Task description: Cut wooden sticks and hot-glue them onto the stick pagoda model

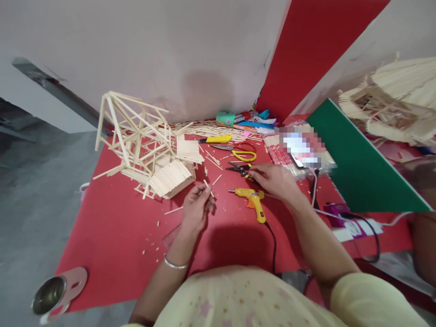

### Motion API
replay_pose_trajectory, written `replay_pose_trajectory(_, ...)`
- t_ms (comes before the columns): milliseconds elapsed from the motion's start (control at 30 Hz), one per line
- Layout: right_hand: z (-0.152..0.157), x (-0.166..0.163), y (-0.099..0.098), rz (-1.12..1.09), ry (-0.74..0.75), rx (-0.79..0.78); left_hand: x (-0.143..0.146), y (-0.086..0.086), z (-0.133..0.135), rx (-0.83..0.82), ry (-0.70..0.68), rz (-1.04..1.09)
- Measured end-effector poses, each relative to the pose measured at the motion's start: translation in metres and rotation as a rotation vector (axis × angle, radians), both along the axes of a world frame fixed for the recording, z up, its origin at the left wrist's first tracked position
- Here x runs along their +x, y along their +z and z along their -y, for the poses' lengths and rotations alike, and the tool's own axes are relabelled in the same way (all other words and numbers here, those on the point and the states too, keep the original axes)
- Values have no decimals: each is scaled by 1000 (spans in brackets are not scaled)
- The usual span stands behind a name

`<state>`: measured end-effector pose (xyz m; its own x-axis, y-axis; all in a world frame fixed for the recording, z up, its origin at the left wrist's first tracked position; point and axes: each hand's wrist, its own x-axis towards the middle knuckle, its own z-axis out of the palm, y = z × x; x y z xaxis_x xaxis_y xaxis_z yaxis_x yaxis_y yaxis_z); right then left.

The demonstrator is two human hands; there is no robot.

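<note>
A short wooden stick is pinched between the thumb and fingers of my left hand, just above the red tabletop. My right hand is closed on the handles of small black-jawed cutters, whose tips point left. Below them lies a yellow glue gun, its nozzle to the left and its cord running toward me. Left of my hands stands a model frame of pale sticks with a slatted stick panel at its near side.
Scissors and a yellow utility knife lie beyond the cutters. Loose sticks line the wall beside a green tape roll. A lit phone rests on bagged sticks. A green board stands right; a metal cup is at lower left.
</note>
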<state>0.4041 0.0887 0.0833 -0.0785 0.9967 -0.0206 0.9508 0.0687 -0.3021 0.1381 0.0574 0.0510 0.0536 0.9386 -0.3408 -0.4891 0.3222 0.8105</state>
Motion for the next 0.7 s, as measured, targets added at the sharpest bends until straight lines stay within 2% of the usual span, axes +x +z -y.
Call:
replay_pose_trajectory(100, 36, 8, -7, 30, -147, -24, 0, 1, 4, 2, -24, 27)
replay_pose_trajectory(167, 42, 11, -13, 85, -230, 4, 1, 1, 8, -2, -36, 47)
replay_pose_trajectory(333, 33, 2, -12, 130, -230, -56, -2, 7, 20, 12, -33, 47)
replay_pose_trajectory(433, 46, -10, -6, 169, -282, -88, -11, 10, 27, 48, 18, 23)
replay_pose_trajectory(500, 62, -16, -9, 207, -318, -190, -16, 12, 30, 57, 54, 15)
replay_pose_trajectory(600, 83, -20, -25, 153, -293, -298, -19, 12, 32, 48, 81, 40)
replay_pose_trajectory(700, 92, -20, -47, 40, -339, -222, -18, 15, 32, 42, 69, 69)
